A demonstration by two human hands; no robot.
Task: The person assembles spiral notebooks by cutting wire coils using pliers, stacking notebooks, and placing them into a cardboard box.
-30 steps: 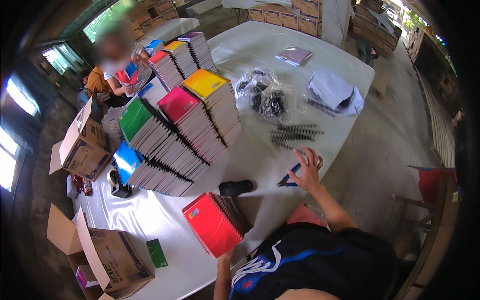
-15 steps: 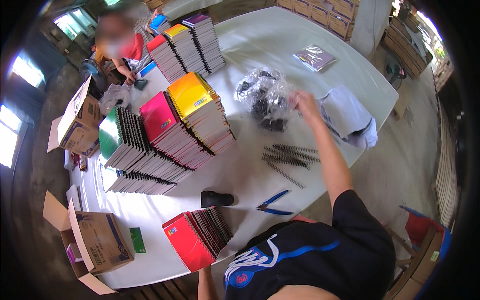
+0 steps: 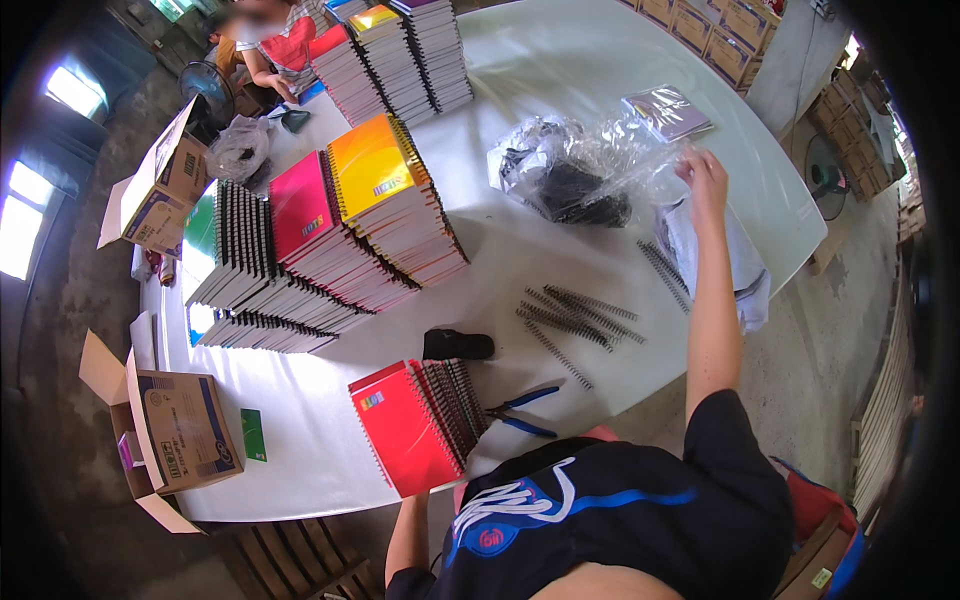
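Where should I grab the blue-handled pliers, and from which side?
Probably by the pliers' blue handles, coming from the right: they splay apart toward that side, while the dark head points at the red notebooks.

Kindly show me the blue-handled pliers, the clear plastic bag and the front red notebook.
Blue-handled pliers [image 3: 531, 397], head view: upper handle.
Clear plastic bag [image 3: 582, 182], head view: its bulging, filled part.
Front red notebook [image 3: 409, 436], head view: middle of its cover.
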